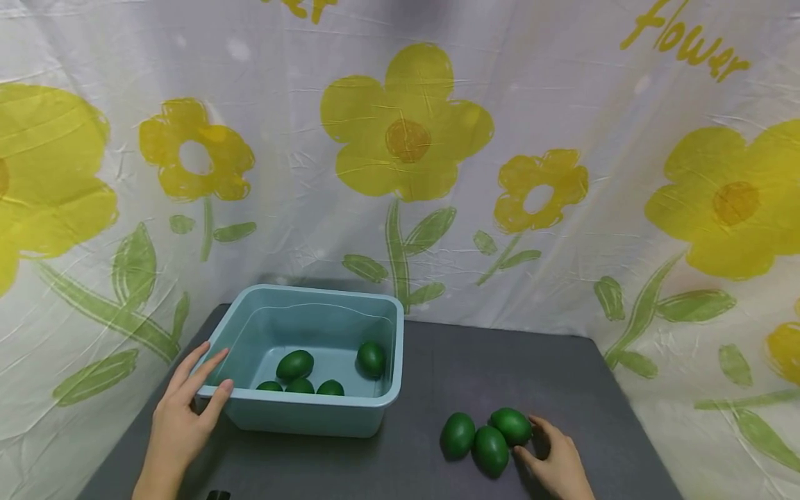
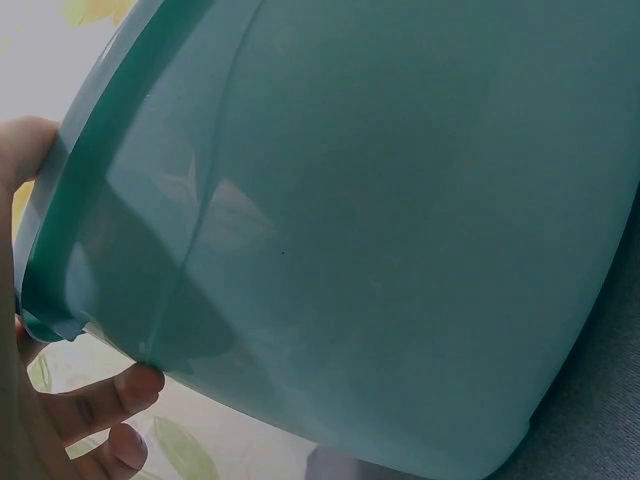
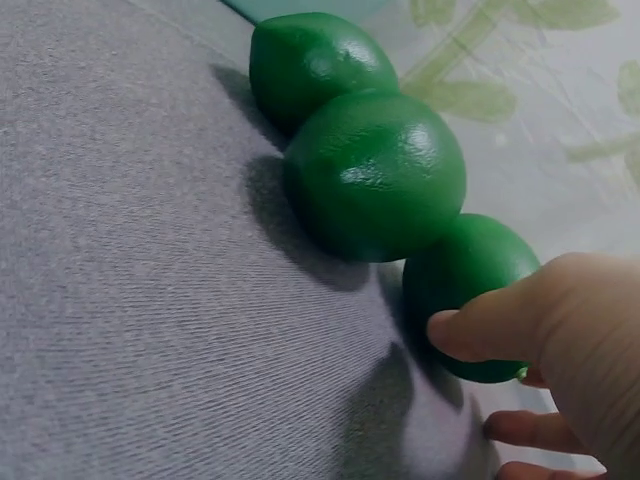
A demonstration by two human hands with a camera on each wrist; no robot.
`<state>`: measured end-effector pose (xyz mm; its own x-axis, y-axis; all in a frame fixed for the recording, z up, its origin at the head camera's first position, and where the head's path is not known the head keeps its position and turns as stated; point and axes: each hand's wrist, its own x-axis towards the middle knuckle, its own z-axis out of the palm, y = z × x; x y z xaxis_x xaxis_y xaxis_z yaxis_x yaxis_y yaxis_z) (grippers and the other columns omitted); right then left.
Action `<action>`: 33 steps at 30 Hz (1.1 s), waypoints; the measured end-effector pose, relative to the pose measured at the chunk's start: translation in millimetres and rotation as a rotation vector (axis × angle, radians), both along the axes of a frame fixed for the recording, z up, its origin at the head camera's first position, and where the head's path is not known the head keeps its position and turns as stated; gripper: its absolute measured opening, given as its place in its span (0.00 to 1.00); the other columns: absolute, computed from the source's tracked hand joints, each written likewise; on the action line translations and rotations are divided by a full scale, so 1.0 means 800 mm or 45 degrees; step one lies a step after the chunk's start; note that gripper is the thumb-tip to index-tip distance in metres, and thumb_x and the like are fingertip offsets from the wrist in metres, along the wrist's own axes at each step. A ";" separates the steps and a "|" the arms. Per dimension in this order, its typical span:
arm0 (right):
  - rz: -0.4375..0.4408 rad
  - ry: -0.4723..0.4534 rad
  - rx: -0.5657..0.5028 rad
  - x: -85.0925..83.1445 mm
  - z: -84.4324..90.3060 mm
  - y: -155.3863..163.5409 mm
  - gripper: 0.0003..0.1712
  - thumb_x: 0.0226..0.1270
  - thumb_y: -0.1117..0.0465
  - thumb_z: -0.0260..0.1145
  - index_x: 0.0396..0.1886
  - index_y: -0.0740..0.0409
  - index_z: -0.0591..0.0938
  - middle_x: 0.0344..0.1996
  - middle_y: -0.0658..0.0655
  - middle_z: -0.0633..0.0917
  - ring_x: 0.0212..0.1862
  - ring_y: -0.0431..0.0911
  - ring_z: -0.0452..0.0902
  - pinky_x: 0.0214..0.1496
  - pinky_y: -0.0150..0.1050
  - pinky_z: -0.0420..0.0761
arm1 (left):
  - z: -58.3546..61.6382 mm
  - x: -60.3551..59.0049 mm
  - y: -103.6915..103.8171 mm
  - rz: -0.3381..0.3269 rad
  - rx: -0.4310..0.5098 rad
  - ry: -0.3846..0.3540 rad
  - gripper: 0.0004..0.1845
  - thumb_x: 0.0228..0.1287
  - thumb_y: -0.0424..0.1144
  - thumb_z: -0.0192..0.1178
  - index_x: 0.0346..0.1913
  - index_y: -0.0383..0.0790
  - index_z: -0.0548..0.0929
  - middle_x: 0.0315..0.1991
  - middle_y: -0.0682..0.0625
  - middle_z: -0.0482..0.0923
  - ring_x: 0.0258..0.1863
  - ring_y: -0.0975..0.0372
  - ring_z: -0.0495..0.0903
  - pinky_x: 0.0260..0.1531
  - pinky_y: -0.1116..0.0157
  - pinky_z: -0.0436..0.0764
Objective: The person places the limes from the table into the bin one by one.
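At the near left corner of the light blue plastic bin (image 1: 300, 417), my left hand (image 1: 181, 417) grips the rim, thumb over the front edge and fingers along the left side. The left wrist view has fingertips (image 2: 135, 385) against the bin's outer wall. To the right, my right hand (image 1: 556, 458) holds the end of a green lime (image 1: 511, 426) between thumb and index finger, the lime resting on the table. Its thumb (image 3: 470, 335) overlaps the lime in the right wrist view. Two more limes, one left (image 1: 458, 435) and one in front (image 1: 490, 450), lie against or close by it.
Several limes lie inside the bin, one of them (image 1: 371, 360) near its right wall. A dark grey cloth (image 1: 500, 368) covers the table. Behind and on both sides hangs a white curtain (image 1: 281, 229) with yellow flowers. A small black object (image 1: 219, 495) shows at the near edge.
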<state>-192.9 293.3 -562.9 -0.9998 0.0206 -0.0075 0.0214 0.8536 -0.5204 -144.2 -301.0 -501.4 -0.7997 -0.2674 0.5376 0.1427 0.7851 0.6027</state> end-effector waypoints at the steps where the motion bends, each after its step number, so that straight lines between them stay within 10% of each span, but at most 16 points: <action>1: 0.004 0.023 -0.004 0.001 -0.001 0.000 0.41 0.59 0.50 0.83 0.66 0.68 0.80 0.53 0.65 0.88 0.53 0.62 0.84 0.56 0.63 0.79 | 0.000 0.000 0.000 -0.001 0.001 -0.004 0.27 0.71 0.43 0.71 0.72 0.51 0.82 0.78 0.44 0.69 0.57 0.57 0.72 0.30 0.72 0.61; 9: -0.031 0.048 -0.062 0.000 -0.004 -0.007 0.39 0.59 0.52 0.83 0.66 0.66 0.82 0.52 0.64 0.89 0.46 0.55 0.86 0.50 0.57 0.84 | 0.005 0.000 0.000 0.007 -0.005 -0.047 0.28 0.71 0.44 0.71 0.72 0.51 0.81 0.79 0.46 0.68 0.68 0.40 0.74 0.39 0.66 0.65; 16: -0.053 0.065 -0.090 -0.001 -0.009 -0.011 0.43 0.59 0.55 0.83 0.73 0.59 0.78 0.56 0.68 0.87 0.47 0.58 0.87 0.51 0.63 0.83 | 0.003 0.000 0.000 0.000 -0.010 -0.051 0.28 0.72 0.44 0.70 0.72 0.49 0.81 0.79 0.44 0.67 0.56 0.51 0.73 0.30 0.65 0.65; 33: -0.115 0.046 -0.162 0.001 -0.010 -0.011 0.43 0.61 0.45 0.81 0.72 0.58 0.78 0.54 0.69 0.88 0.46 0.60 0.89 0.50 0.62 0.85 | 0.002 0.001 -0.002 -0.003 -0.005 -0.041 0.27 0.71 0.43 0.71 0.72 0.51 0.82 0.79 0.46 0.68 0.68 0.40 0.74 0.35 0.59 0.72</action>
